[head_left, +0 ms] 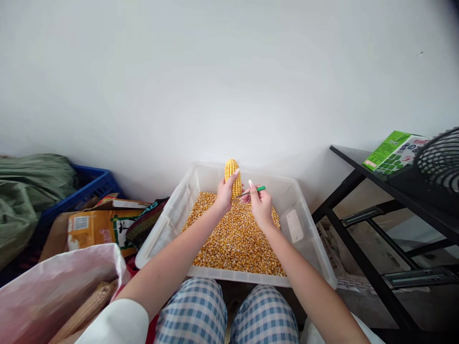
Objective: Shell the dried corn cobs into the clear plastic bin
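Wrapped round an ear of corn (232, 168), my left hand (225, 192) holds it upright over the bin, its yellow kernels showing above the fingers. My right hand (261, 204) grips a slim screwdriver (260, 188) with a green handle. The thin metal shaft points left, and its tip is at the lower part of the ear; whether it touches the kernels is hard to tell. Below both hands, loose corn kernels (236, 243) cover the bottom of a translucent plastic bin (304, 229).
At the lower left stands a white sack (71, 267) with bare cobs (88, 306) inside. Behind it are a cardboard box with packages (91, 227) and a blue crate (96, 177). A black shelf frame (358, 248) on the right bears a green-white box (392, 153) and a fan (441, 160).
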Tool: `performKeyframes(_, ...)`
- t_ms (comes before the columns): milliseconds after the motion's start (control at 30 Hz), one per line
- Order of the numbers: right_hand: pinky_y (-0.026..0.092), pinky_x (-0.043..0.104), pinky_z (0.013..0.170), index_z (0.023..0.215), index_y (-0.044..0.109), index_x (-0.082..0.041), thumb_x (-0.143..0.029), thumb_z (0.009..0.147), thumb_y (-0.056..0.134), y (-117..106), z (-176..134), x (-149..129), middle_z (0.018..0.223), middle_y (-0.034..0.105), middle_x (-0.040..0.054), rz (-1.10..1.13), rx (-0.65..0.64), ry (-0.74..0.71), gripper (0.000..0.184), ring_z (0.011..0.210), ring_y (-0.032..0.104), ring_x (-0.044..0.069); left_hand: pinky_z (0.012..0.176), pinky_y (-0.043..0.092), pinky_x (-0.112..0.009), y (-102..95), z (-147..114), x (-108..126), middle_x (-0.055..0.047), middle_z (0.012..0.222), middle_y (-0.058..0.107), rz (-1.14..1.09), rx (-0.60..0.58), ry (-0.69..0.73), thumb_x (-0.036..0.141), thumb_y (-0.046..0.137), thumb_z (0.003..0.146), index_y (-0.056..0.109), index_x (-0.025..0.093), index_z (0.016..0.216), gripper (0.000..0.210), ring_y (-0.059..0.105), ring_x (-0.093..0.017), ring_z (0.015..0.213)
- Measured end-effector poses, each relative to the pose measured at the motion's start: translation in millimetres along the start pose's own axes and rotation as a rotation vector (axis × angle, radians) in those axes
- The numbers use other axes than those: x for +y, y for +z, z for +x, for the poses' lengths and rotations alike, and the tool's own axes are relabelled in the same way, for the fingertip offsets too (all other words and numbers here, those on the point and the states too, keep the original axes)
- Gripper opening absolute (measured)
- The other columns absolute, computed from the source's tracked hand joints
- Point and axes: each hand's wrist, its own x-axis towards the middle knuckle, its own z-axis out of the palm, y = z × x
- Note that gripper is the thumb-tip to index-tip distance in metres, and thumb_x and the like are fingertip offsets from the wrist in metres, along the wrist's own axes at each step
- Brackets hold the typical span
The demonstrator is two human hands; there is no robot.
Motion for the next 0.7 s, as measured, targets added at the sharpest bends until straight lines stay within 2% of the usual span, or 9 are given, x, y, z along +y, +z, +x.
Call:
performKeyframes(200, 0.045, 0.022, 0.048, 0.071, 0.053, -0.017, -0.052, 0.079, 0.042, -1.6, 3.3, 10.1, 0.055, 0.059, 0.0015, -0.086, -0.036, 0.008, 0.038, 0.045, 0.054, 0.011, 0.050, 0.041, -0.023, -2.4, 0.2, -3.9, -0.003, 0.066, 0.056, 0.141, 0.044, 0.122, 0.048, 0.063, 0.065, 0.053, 0.014, 0.085, 0.040, 0.053, -0.012, 0.055)
performKeyframes(333, 0.042, 0.022, 0.046, 0.067, 0.050, -0.018, -0.053, 0.079, 0.041, -4.6, 5.0, 13.6, 0.049, 0.056, -0.0006, -0.159, -0.083, -0.017, 0.038, 0.043, 0.052, 0.011, 0.050, 0.037, -0.021, 3.2, -5.7, 0.3, 0.000, 0.062, 0.054, 0.313, 0.022, 0.201, 0.044, 0.065, 0.063, 0.057, 0.014, 0.077, 0.035, 0.050, -0.011, 0.055)
performKeyframes(433, 0.041, 0.021, 0.046, 0.062, 0.049, -0.019, -0.053, 0.079, 0.042, -5.4, 4.8, 14.0, 0.046, 0.053, -0.0013, -0.207, -0.101, -0.040, 0.039, 0.042, 0.052, 0.011, 0.050, 0.037, -0.020, 5.6, -7.8, 2.1, 0.000, 0.062, 0.054, 0.360, 0.004, 0.235, 0.044, 0.065, 0.063, 0.057, 0.014, 0.076, 0.034, 0.049, -0.010, 0.056)
performKeyframes(567, 0.041, 0.021, 0.043, 0.064, 0.050, -0.018, -0.055, 0.078, 0.042, -5.1, 5.9, 8.3, 0.046, 0.054, -0.0015, -0.105, -0.025, 0.012, 0.040, 0.040, 0.050, 0.010, 0.046, 0.039, -0.021, 1.8, -2.7, 0.8, -0.002, 0.062, 0.056, 0.213, 0.023, 0.099, 0.052, 0.060, 0.065, 0.054, 0.015, 0.083, 0.042, 0.052, -0.012, 0.051)
performKeyframes(700, 0.045, 0.021, 0.045, 0.068, 0.051, -0.017, -0.055, 0.077, 0.043, -4.9, 7.6, -0.7, 0.051, 0.059, 0.0002, 0.037, 0.076, 0.043, 0.040, 0.042, 0.054, 0.010, 0.045, 0.042, -0.024, -4.3, 5.3, -0.1, -0.005, 0.063, 0.059, 0.028, 0.022, -0.061, 0.059, 0.055, 0.066, 0.052, 0.014, 0.088, 0.050, 0.055, -0.014, 0.047)
